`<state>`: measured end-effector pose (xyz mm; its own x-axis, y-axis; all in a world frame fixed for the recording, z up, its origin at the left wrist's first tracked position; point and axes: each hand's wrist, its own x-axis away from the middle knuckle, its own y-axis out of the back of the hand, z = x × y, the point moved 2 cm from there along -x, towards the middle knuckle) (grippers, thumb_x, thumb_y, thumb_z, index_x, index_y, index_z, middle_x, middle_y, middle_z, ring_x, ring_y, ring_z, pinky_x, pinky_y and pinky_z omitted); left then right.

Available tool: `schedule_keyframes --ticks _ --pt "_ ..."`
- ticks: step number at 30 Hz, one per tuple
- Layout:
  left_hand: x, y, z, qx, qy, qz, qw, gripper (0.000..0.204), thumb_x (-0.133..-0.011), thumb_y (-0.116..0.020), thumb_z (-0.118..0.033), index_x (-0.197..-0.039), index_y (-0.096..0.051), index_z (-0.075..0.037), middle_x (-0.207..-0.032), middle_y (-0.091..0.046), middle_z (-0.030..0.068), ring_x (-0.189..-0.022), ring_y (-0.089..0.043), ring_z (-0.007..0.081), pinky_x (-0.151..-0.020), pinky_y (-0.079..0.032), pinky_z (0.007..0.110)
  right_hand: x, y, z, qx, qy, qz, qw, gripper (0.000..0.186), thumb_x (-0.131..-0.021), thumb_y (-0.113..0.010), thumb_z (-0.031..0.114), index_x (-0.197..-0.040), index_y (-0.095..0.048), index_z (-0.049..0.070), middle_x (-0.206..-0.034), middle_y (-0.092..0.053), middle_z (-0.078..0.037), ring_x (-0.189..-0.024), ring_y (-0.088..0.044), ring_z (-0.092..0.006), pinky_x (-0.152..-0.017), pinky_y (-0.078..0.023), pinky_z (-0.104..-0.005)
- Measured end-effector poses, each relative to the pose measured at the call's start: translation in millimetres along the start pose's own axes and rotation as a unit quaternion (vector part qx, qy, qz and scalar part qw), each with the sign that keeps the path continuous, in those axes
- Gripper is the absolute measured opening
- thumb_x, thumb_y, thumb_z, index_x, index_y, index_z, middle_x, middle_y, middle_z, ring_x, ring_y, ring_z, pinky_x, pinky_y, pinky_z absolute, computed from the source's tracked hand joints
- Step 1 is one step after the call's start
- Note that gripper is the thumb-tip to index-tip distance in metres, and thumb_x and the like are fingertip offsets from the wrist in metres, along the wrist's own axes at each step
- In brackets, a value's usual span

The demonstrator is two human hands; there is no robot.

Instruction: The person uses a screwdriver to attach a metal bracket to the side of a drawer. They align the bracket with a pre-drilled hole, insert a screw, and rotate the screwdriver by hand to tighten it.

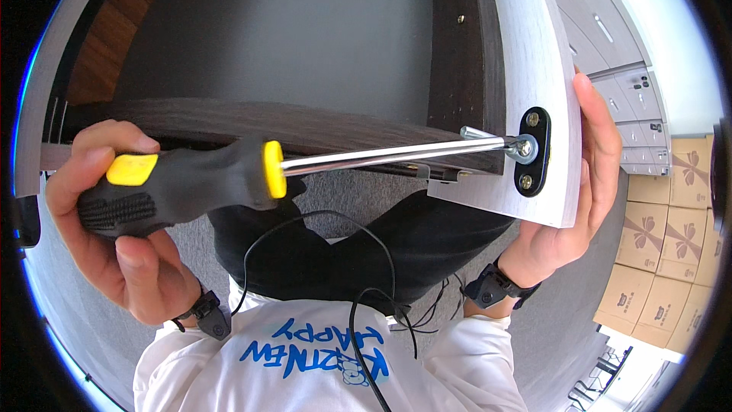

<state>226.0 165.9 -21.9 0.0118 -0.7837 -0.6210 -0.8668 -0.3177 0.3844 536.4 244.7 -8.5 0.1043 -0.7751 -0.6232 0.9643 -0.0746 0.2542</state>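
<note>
The dark cabinet (282, 38) is the largest thing, spreading to the left of the black plate (544, 154). The white board (534, 38) runs beneath the plate, bearing it near the board's lower end. To the plate's right, the right grip (589, 217) is wrapped round the board's outer edge; where its thumb sits I cannot tell. The left grip (103, 259), well to the plate's left, is closed round the dark handle of a screwdriver (305, 164), whose shank reaches across to the plate. At the plate's middle, the tip meets a silver round piece (523, 149); whether it is seated in a slot is too small to tell. Smallest are the upper screw (533, 118) and lower screw (525, 181), one at each end of the plate.

The step in hand looks like turning the middle fastener, direction unclear. The next move would call for lining the shank up squarely with the plate, since it comes in at a slant, and twisting under steady pressure while the right grip braces the board.
</note>
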Motion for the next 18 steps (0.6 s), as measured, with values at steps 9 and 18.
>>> schedule_keyframes --ticks 9,18 --pt "2.7 -2.1 1.8 0.042 0.015 -0.015 0.999 0.048 -0.089 -0.045 -0.037 -0.121 -0.044 -0.001 -0.11 -0.048 0.024 -0.098 -0.047 0.025 -0.09 -0.035 0.032 0.7 1.0 1.8 0.024 -0.01 -0.003 1.0 0.045 -0.091 -0.041 0.021 -0.127 -0.048 -0.004 -0.13 -0.05 -0.02 -0.12 -0.05 -0.027 -0.104 -0.037 -0.0361" --pt "4.4 1.3 2.9 0.007 0.011 -0.014 1.0 0.047 -0.09 -0.043 -0.037 -0.12 -0.044 -0.002 -0.11 -0.048 0.0225 -0.099 -0.048 0.024 -0.089 -0.038 0.033 3.6 -1.8 0.9 0.007 -0.008 -0.013 1.0 0.045 -0.091 -0.04 0.019 -0.128 -0.048 -0.005 -0.13 -0.05 -0.02 -0.121 -0.05 -0.0263 -0.103 -0.038 -0.0352"
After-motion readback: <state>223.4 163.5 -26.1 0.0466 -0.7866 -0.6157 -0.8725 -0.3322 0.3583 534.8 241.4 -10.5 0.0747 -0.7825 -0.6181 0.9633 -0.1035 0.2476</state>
